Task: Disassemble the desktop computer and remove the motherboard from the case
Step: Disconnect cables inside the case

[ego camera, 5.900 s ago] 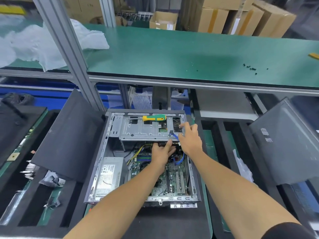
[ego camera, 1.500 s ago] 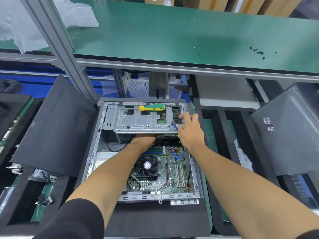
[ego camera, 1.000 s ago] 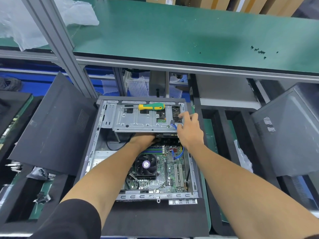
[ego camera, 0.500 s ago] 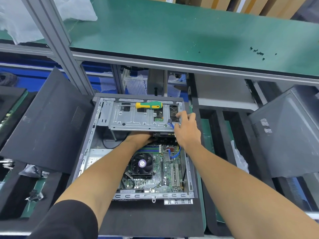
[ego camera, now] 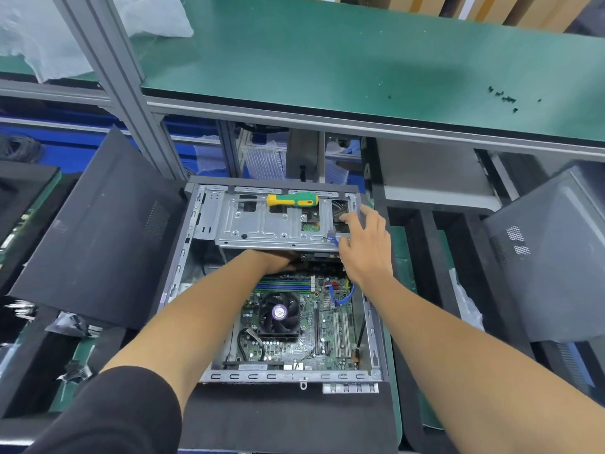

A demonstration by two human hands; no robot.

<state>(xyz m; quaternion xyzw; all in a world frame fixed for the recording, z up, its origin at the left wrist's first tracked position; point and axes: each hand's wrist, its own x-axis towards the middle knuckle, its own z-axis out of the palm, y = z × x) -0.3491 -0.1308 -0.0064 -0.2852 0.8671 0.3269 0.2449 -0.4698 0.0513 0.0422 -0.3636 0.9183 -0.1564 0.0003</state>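
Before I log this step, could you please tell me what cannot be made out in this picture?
- Head view: left hand's fingers, hidden beneath the grey metal drive cage.
- Head view: what the left hand touches, hidden likewise.
- Head view: small black bits on the green bench top, too small to identify.

A yellow-and-green-handled screwdriver (ego camera: 292, 199) lies on the bare grey metal drive cage (ego camera: 262, 226). The green printed motherboard (ego camera: 327, 332) carries a black fan with a purple hub (ego camera: 279, 312) and blue cables (ego camera: 343, 298). The desk (ego camera: 327, 54) is green.
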